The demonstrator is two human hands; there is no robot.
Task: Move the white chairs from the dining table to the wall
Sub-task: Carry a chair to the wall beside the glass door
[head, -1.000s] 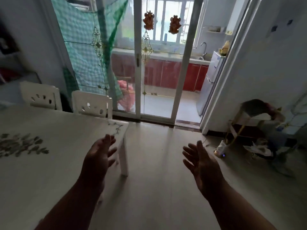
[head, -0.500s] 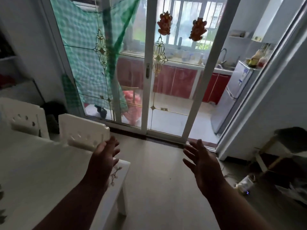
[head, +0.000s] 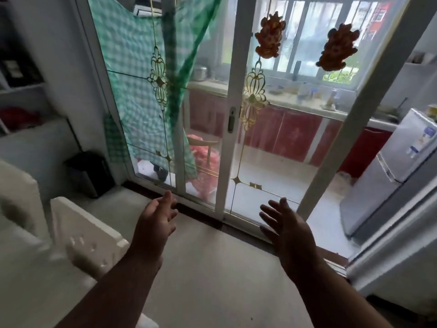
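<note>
Two white chairs stand at lower left, their flat, hard backs pierced with small cut-out holes: the nearer chair (head: pixel 87 235) is blurred, and the farther chair (head: pixel 16 192) sits at the frame's left edge. The left hand (head: pixel 156 223) hovers just right of the nearer chair's back, fingers spread, gripping nothing. The right hand (head: pixel 288 230) is equally open and empty, well apart from both chairs, above the smooth pale floor (head: pixel 212 280) before a glass sliding door (head: pixel 236 143) with gilt ornaments.
</note>
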